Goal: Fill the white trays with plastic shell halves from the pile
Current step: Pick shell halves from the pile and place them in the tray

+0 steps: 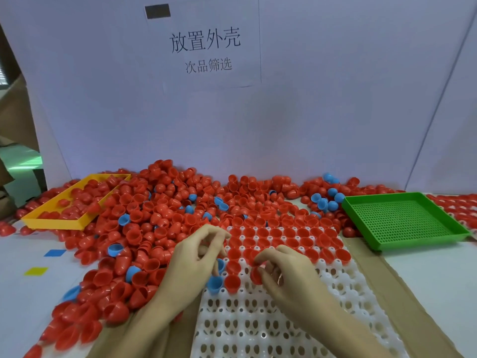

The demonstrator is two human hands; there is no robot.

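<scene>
Nearest: white tray (271, 329), front rows of sockets unfilled. Mid-tray: right hand (286, 272) pinching a red shell half (255, 276) narrowly between curled fingertips, poised over an open socket, evidently to seat it mouth-up like its neighbours. Left hand (193, 257) at the tray's left edge, fingers curled; contents, if any, cannot be told. Blue shell half (214, 284) seated beside a red one. Far rows filled. Beyond: pile (160, 202) within reach, overrunning yellow tray (51, 223); green tray (402, 218) to the right.
</scene>
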